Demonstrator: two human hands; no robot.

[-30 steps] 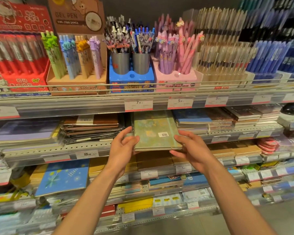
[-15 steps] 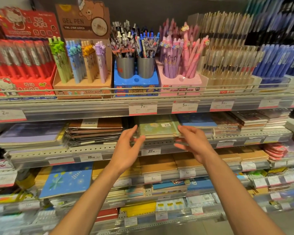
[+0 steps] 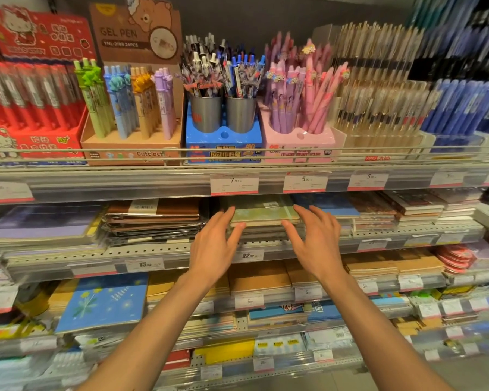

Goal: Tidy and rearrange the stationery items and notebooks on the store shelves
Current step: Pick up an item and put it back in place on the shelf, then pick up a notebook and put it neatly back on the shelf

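The left hand (image 3: 213, 245) rests straight, spread fingers on the green notebook's (image 3: 261, 214) near-left corner. That notebook tops its stack on the second shelf (image 3: 158, 251), centre. At its four o'clock, the right hand (image 3: 316, 244) touches likewise, fingers wide.

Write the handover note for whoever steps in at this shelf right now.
Left hand: fingers straight, pushing the front edge of the green notebook, no grip.
Right hand: the same at its right front edge.
The green notebook lies on its stack on the second shelf, above the 22.00 price tag, between the brown notebooks and the blue notebook.
Done: it is on the stack.
Left: square it, then tidy the other stacks.
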